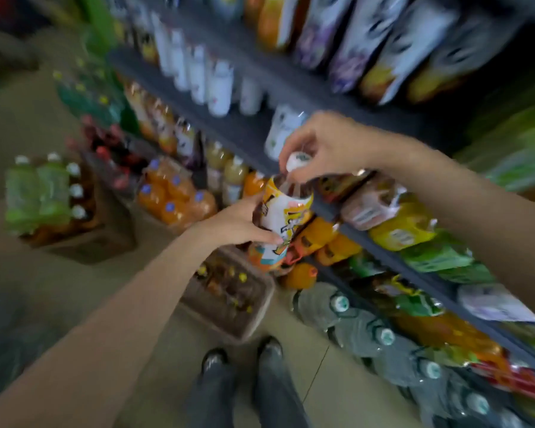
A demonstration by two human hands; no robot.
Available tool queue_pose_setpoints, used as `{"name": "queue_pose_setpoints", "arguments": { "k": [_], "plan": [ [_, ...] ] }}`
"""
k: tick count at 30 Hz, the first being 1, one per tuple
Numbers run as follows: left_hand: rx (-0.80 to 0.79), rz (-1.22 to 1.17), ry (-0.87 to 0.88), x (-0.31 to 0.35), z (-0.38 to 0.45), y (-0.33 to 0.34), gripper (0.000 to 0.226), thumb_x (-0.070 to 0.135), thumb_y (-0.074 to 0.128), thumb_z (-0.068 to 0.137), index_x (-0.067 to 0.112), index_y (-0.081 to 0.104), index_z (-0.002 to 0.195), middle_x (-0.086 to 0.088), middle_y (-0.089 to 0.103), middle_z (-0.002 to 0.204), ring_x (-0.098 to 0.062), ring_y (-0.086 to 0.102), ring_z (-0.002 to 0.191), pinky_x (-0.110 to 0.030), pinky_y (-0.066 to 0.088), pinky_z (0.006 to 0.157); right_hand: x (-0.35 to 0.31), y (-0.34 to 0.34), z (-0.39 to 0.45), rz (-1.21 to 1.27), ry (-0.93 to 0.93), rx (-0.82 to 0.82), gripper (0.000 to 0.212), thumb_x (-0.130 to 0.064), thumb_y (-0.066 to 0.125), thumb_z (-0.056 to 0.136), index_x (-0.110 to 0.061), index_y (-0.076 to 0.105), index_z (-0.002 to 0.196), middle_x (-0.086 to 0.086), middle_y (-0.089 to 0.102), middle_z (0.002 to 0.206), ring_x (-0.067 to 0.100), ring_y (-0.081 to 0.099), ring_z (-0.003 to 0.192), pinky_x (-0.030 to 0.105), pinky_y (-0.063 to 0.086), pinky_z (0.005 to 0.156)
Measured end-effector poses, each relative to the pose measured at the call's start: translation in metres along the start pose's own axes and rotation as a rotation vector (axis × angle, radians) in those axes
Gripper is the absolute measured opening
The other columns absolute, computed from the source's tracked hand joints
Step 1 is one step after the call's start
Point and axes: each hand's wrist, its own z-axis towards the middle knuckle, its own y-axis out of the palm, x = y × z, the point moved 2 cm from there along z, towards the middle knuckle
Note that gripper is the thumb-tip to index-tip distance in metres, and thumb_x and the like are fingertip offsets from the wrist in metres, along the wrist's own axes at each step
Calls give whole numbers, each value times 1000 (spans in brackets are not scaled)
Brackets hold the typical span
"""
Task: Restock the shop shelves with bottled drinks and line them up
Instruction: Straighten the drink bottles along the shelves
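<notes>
1. We see both bare hands on one drink bottle [280,220], held in the air just in front of the dark shelf edge [383,242]. The whole view is motion-blurred.
2. The bottle is clear plastic with dark liquid at the neck, a white cap [298,160], and a glossy wrap label in white, orange and yellow. It tilts slightly, cap toward the shelves.
3. The left hand [238,223] has its grip curled around the labelled body from the left side, thumb across the front.
4. The right hand [328,149] comes down from above; its grip pinches the neck just beside the cap, fingertips closed on it.
5. On the shelf tier beside the bottle lie rounded orange bottles [322,236] and yellow-labelled packs [402,227], with green packs further right.
6. The tier above carries smooth white cylindrical bottles [220,91]; the top tier has tall cartons or bottles with purple, white and orange print [362,38], too blurred to tell which.
7. On the tiled floor [44,288] sits a brown cardboard tray [229,304] holding small yellow-capped bottles.
8. To the left, a shrink-wrapped pack of pale green bottles with white caps [40,193] rests on a cardboard box.
9. Large grey-clear water bottles with white caps [368,329] lie along the shelf foot.
10. Two dark shoes [241,356] show at the bottom.
</notes>
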Motion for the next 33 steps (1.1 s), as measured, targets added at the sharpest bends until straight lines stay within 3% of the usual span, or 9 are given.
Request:
{"name": "queue_pose_setpoints", "arguments": {
  "k": [5, 7, 10, 14, 16, 20, 23, 26, 33],
  "plan": [
    [-6, -17, 172, 164, -20, 9, 27, 8, 75, 73, 23, 63, 91, 8, 68, 91, -4, 65, 82, -21, 55, 77, -14, -113, -104, 547, 70, 523, 16, -15, 62, 88, -11, 61, 104, 11, 63, 79, 11, 55, 56, 24, 44, 52],
    [-42, 0, 223, 210, -23, 25, 21, 7, 71, 77, 22, 63, 89, 8, 68, 89, -3, 65, 78, -18, 54, 72, -4, -123, -152, 644, 176, 552, 14, -16, 55, 92, -12, 56, 106, 12, 62, 87, 13, 56, 58, 19, 46, 51],
    [-88, 54, 294, 269, -24, 58, 22, 10, 72, 76, 21, 64, 93, 2, 70, 99, -9, 66, 88, -24, 53, 83, 20, -125, -228, 613, 344, 425, 24, -16, 56, 91, -8, 56, 113, 10, 62, 99, 11, 60, 70, 16, 50, 60],
    [-138, 140, 368, 340, -23, 131, 24, 15, 79, 68, 19, 66, 88, 4, 72, 91, -14, 66, 90, -27, 53, 83, 44, -128, -320, 507, 378, 452, 41, -15, 70, 81, -11, 55, 119, 3, 63, 104, 7, 59, 85, 31, 51, 83],
    [-187, 182, 438, 373, -23, 182, 21, 8, 75, 73, 21, 65, 86, 11, 72, 84, -10, 66, 87, -25, 53, 82, 52, -131, -362, 466, 352, 568, 43, -13, 75, 77, -9, 57, 116, 2, 65, 107, 10, 59, 94, 35, 48, 91],
    [-291, 320, 594, 430, -24, 303, 34, 8, 77, 70, 19, 66, 100, 6, 70, 101, -5, 65, 92, -19, 52, 84, 88, -130, -461, 309, 367, 876, 56, -23, 82, 68, -20, 55, 117, 0, 63, 119, 17, 58, 110, 37, 46, 97],
    [-301, 436, 720, 467, -21, 405, 47, 7, 78, 70, 14, 61, 113, 7, 66, 103, 0, 60, 90, -5, 46, 78, 126, -130, -549, 177, 438, 1060, 50, -18, 82, 68, -22, 54, 108, 0, 62, 108, 14, 57, 97, 23, 41, 78],
    [-260, 484, 828, 491, -8, 493, 54, 10, 77, 73, 11, 54, 121, 3, 62, 109, -9, 58, 100, -14, 45, 86, 171, -131, -629, 135, 523, 1237, 54, -19, 82, 68, -12, 51, 112, 0, 63, 102, 13, 55, 89, 16, 39, 65],
    [-85, 654, 738, 511, 47, 580, 33, 13, 61, 87, 12, 55, 119, -4, 58, 118, -14, 56, 103, -24, 43, 92, 269, -126, -754, 240, 797, 1565, 57, -21, 77, 75, -9, 44, 119, 11, 63, 112, 28, 60, 103, 40, 50, 83]
  ]
}}
